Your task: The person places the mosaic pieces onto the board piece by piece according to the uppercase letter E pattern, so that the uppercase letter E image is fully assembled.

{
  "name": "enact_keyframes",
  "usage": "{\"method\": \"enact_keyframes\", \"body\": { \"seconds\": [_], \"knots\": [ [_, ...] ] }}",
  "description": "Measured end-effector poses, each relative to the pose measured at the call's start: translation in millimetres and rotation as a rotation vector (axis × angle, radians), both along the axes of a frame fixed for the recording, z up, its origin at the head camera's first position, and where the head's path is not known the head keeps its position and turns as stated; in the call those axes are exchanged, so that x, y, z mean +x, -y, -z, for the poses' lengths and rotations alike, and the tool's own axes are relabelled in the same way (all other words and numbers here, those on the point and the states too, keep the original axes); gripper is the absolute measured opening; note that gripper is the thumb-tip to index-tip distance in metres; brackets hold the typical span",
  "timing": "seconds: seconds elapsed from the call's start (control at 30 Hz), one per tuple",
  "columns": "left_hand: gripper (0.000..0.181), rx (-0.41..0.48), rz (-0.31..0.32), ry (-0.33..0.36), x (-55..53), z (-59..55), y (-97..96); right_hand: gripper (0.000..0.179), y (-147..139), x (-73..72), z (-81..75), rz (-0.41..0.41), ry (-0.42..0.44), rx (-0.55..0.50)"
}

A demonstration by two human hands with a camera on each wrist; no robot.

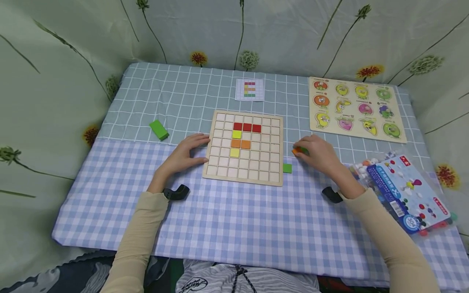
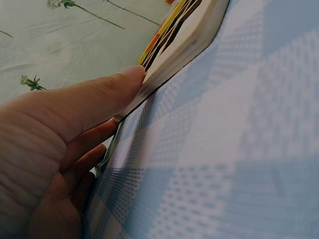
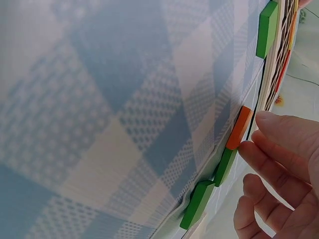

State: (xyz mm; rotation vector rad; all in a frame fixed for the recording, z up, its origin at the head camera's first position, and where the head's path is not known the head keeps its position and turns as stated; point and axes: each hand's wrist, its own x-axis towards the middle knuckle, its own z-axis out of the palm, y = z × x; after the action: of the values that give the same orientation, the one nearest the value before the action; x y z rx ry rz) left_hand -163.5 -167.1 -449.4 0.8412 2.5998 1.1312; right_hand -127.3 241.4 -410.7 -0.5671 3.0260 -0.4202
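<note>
A wooden grid board (image 1: 253,165) bears three red tiles (image 1: 247,127), two orange tiles (image 1: 236,143) and two yellow tiles (image 1: 236,134). Against its left edge rests my left hand (image 1: 187,151), thumb touching the rim in the left wrist view. To the right of the board, my right hand (image 1: 318,152) is at a loose orange tile (image 3: 239,128). An index fingertip meets the tile's end, while the thumb (image 3: 279,127) appears slightly apart from it. Green tiles (image 3: 198,205) lie beside the orange one. Another green tile (image 1: 287,168) sits by the board's right edge.
A small card (image 1: 259,94) printed with a coloured grid pattern lies behind the board. Green blocks (image 1: 158,130) are at the left. A fruit puzzle board (image 1: 351,116) occupies the back right, and a clear bag of beads with a blue label (image 1: 410,191) lies near my right forearm.
</note>
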Motion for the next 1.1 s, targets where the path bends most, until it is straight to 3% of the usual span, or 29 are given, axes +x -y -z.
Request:
{"method": "enact_keyframes", "body": {
  "seconds": [0.43,1.1],
  "knots": [
    [0.064,0.010,0.009,-0.021,-0.8,2.1,0.4,0.033,-6,0.0,-3.5,-0.068,0.116,0.040],
    [0.064,0.018,0.006,-0.007,-0.4,-0.1,0.2,0.027,9,-8.5,-7.0,-0.093,0.028,0.023]
  ]
}}
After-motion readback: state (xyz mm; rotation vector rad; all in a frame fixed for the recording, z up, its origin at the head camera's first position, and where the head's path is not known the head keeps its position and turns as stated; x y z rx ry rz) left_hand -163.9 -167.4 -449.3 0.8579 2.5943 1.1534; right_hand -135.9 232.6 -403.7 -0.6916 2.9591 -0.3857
